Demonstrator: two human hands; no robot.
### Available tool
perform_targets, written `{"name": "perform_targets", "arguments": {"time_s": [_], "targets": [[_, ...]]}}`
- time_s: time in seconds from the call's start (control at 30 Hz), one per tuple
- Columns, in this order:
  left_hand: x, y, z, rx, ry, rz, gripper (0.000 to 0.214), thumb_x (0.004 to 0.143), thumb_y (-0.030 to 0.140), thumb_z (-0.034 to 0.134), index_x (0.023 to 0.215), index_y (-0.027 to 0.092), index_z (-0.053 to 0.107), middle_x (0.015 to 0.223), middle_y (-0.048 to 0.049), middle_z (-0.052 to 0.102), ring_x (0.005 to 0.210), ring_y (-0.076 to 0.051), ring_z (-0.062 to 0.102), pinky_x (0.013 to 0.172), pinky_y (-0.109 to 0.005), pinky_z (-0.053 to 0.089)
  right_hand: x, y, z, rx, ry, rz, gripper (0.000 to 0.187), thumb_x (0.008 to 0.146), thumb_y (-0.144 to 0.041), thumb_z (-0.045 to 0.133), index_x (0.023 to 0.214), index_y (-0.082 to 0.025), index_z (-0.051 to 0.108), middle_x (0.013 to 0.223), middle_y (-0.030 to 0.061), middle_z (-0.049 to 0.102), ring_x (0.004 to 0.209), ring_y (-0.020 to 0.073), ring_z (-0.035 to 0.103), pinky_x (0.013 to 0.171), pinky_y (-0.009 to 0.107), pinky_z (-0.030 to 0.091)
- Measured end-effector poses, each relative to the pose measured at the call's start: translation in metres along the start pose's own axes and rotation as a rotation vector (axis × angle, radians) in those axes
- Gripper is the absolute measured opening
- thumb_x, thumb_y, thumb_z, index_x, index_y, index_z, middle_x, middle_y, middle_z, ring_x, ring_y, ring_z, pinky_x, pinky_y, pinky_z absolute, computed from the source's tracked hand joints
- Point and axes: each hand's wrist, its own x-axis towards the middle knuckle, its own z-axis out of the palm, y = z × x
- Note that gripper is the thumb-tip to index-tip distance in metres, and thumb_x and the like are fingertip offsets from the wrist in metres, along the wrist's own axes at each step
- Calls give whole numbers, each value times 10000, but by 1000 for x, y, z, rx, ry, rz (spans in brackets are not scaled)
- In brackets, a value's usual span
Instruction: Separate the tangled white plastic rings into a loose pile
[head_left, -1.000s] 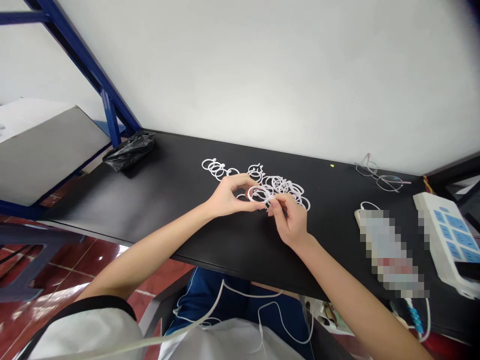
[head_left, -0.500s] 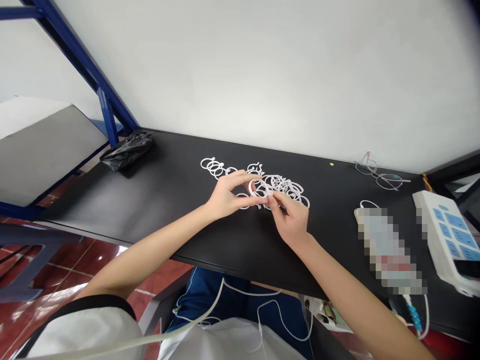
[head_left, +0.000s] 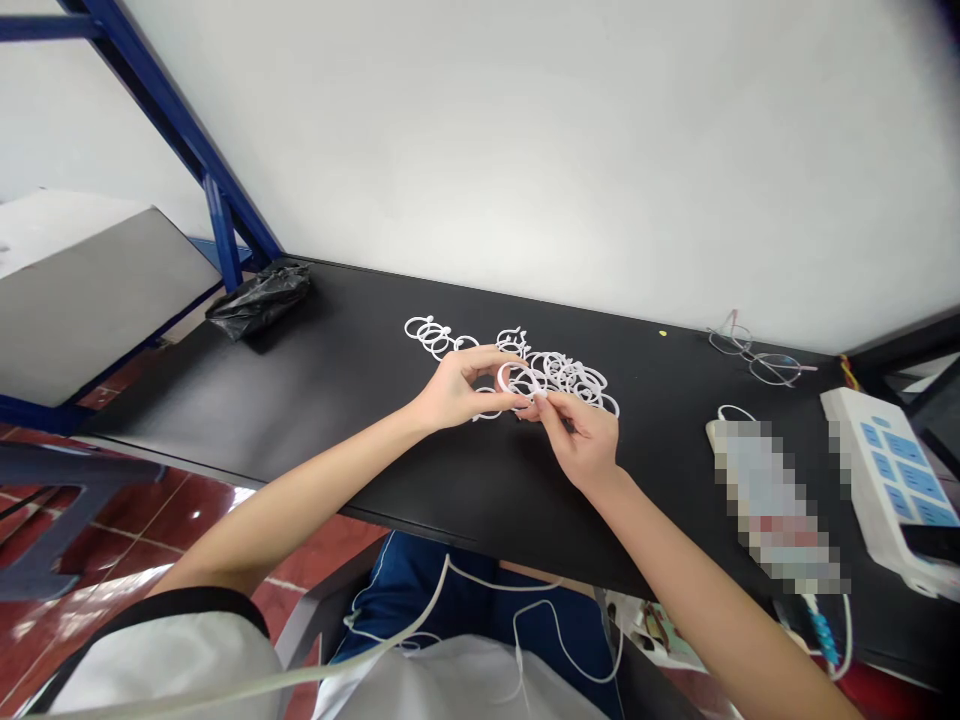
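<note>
Between my hands is a white plastic curtain ring (head_left: 504,372), raised just above the table. My left hand (head_left: 454,390) grips its left side, thumb below and fingers curved above. My right hand (head_left: 589,440) pinches the ring's lower right end with thumb and forefinger. The ring's joint is partly hidden by my fingertips. Behind and to the right of my hands lies a pile of similar white rings (head_left: 577,378). A few more loose rings (head_left: 431,335) lie in a row to the left, beyond my left hand.
On the black table (head_left: 315,380), a crumpled black plastic bag (head_left: 259,300) lies at far left. Eyeglasses (head_left: 776,368), a blurred-out phone (head_left: 772,500) with a cable and a white power strip (head_left: 885,480) are at right. A white wall (head_left: 525,150) rises behind.
My right fingertips have shifted slightly along the ring's lower right end, and the ring shows a little more openly between my hands. Both hands keep hold of it.
</note>
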Motion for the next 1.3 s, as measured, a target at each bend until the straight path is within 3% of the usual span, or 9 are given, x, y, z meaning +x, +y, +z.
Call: {"name": "perform_targets", "arguments": {"time_s": [0.27, 0.5, 0.57, 0.7, 0.83, 1.03, 1.3], "targets": [[1, 1, -3, 74, -22, -5, 415, 705, 365, 814, 1044, 151, 707, 772, -28, 605, 700, -126, 566, 681, -280, 506, 0, 2, 2, -15, 7, -5, 164, 940, -240, 539, 860, -206, 678, 739, 27, 770, 653, 182, 745, 629, 277, 602], [10, 10, -25, 301, -165, -10, 387, 725, 361, 792, 1033, 148, 696, 804, -39, 657, 759, -140, 591, 721, -268, 487, 1, 2, 1, 13, 89, -15, 117, 920, -209, 574, 961, -209, 683, 863, 46, 769, 731, 181, 745, 703, 303, 624], [12, 9, -32, 366, -136, -16, 399, 739, 379, 778, 1052, 149, 690, 842, -47, 671, 775, -142, 596, 738, -270, 484, 1, 3, 0, 41, 102, -2, 114, 919, -221, 576, 964, -210, 681, 867, 53, 762, 755, 189, 743, 694, 312, 631], [16, 2, -44, 469, 36, -3, 388, 789, 414, 728, 1070, 150, 683, 796, -30, 645, 789, -143, 581, 764, -272, 486, 2, 2, -2, 42, 119, -21, 106, 911, -219, 584, 949, -207, 682, 857, 55, 753, 749, 186, 736, 669, 306, 626], [16, -11, -58, 658, 115, -69, 427, 793, 481, 709, 1083, 169, 680, 806, -26, 604, 787, -161, 559, 754, -289, 482, 3, 1, -3, 28, 115, -55, 117, 912, -177, 569, 911, -200, 684, 834, 50, 748, 745, 172, 721, 649, 281, 607], [10, -30, -73, 1129, 88, -126, 443, 909, 478, 554, 1203, 151, 612, 1065, -121, 555, 943, -244, 497, 878, -400, 459, 4, 2, -3, 0, 111, -76, 117, 915, -153, 561, 890, -194, 668, 813, 44, 742, 721, 157, 708, 656, 271, 595], [3, -37, -68, 1237, -16, -259, 430, 947, 501, 456, 1178, 172, 606, 1176, -142, 514, 1048, -286, 479, 912, -442, 449, 3, 4, -3, -1, 113, -70, 108, 907, -144, 572, 894, -199, 665, 815, 35, 740, 710, 154, 710, 650, 265, 597]]}}
